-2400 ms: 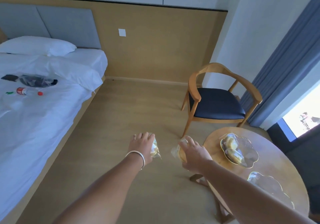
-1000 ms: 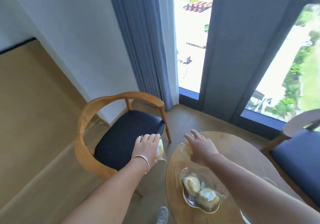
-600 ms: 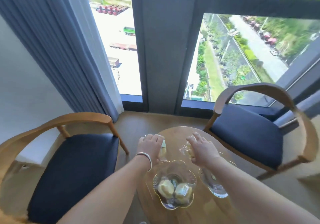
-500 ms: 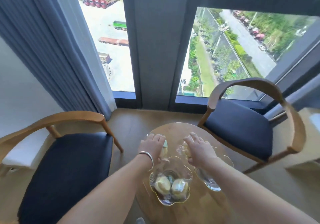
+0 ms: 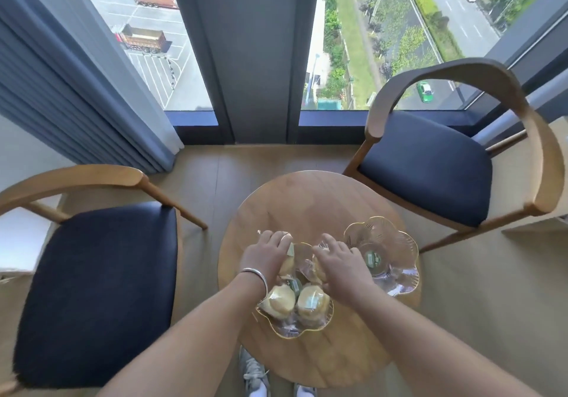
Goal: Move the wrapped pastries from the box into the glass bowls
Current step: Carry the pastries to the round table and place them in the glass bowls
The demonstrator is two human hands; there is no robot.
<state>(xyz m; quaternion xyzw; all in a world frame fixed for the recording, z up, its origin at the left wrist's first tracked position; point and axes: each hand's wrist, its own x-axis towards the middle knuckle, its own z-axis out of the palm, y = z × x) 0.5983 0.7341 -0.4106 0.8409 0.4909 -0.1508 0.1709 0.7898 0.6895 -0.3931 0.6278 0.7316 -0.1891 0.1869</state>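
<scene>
Pastries (image 5: 278,303): pale yellow, clear wrap; bowls (image 5: 396,243): clear glass, gold rims; desk (image 5: 307,200): light wood; chair seats (image 5: 98,289): navy.

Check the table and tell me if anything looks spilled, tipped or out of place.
Nothing stands out. Both glass bowls sit upright on the round table; two wrapped pastries lie inside the nearer one.

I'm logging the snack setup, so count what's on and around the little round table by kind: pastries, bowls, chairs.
Wrapped pastries: 4, two lying in the near glass bowl, at and, one held in the left hand, one in the right hand
Glass bowls: 2, the far glass bowl holds none
Chairs: 2, at and
Total: 8
</scene>
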